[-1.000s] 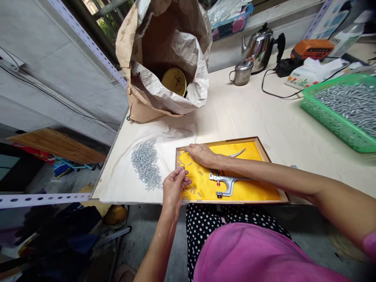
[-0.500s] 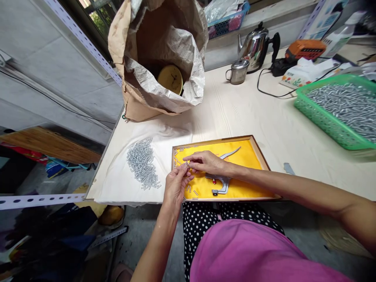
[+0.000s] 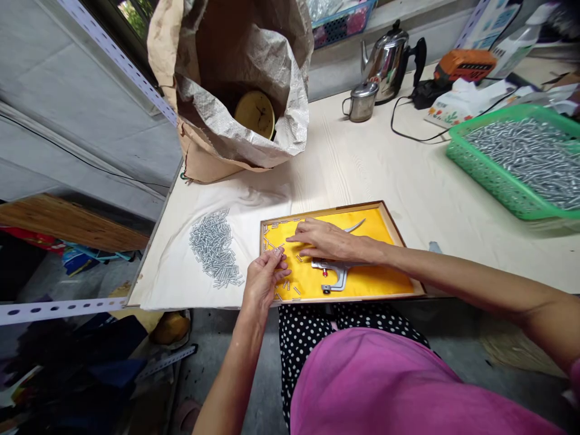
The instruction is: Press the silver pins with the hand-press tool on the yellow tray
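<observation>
My left hand (image 3: 266, 270) is at the left side of a shallow tray (image 3: 393, 225) lined with yellow. Its thumb and forefinger are pinched on a small silvery spring, mostly hidden by the fingertips. Over the tray's middle, my right hand (image 3: 324, 239) has its fingers apart and holds nothing I can see. Beneath it lies a grey metal hand press (image 3: 339, 279) with a curved handle, partly covered by the hand. Several loose springs (image 3: 296, 290) are scattered on the yellow lining. Left of the tray, a heap of the same small springs (image 3: 212, 244) rests on white cloth.
A large paper sack (image 3: 199, 157) with a round yellowish object inside stands at the back left. On the right is a green basket (image 3: 502, 184) full of metal pieces. Behind are a metal cup (image 3: 362, 103), a kettle (image 3: 388, 66) and an orange battery pack (image 3: 466, 65).
My hands have moved apart: the right has drawn away from the left, its fingers now spread. The left still pinches. The whole view has shifted slightly.
</observation>
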Demonstrator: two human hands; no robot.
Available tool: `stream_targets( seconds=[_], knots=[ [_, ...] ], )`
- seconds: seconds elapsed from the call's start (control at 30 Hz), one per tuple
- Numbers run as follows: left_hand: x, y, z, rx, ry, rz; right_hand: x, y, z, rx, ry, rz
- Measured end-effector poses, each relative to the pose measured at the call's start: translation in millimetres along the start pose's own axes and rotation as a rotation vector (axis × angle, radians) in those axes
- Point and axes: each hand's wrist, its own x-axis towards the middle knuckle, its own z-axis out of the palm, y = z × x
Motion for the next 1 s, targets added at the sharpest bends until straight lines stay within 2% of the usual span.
stream_targets(
  seconds=[0.13,0.43,0.53,0.77,1.0],
  knots=[
    [-1,0,-9.7,0.055,-0.031,-0.122,-6,0,-2,-0.181,-0.157,0.0],
    [1,-2,-9.5,0.055,-0.069,-0.204,22,-18,5,-0.384,-0.262,0.093],
    [2,-3,-10.7,0.045,-0.065,-0.201,18,-14,5,-0.314,-0.191,0.048],
    [2,-5,-10.1,0.032,-0.128,-0.225,-2,4,15,0.01,0.105,-0.09],
    [-2,-3,-2.3,0.024,-0.163,-0.223,-4,9,19,0.08,0.16,-0.104]
  ],
)
